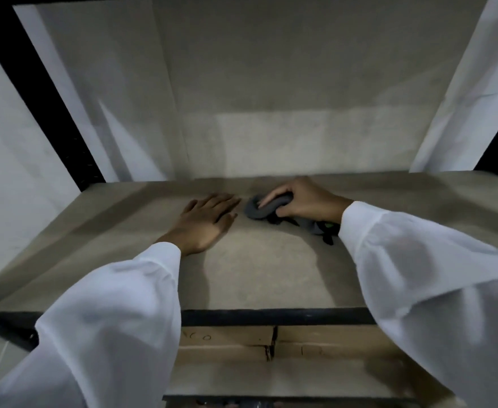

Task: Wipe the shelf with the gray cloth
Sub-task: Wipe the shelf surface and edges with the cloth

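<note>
Head view: the gray cloth [266, 209] lies bunched on the shelf [256, 278], at 1 o'clock from the board's centre, near the back edge. Risk: the bunched wad may roll under the palm and leave unwiped streaks, and its loose tail (trailing toward 4 o'clock) may snag. The right hand [303, 201] has a closed grip, fingers curled over the cloth. The left hand [205, 220] lies flat and spread on the shelf, holding nothing, just beside the cloth at its 9 o'clock.
</note>
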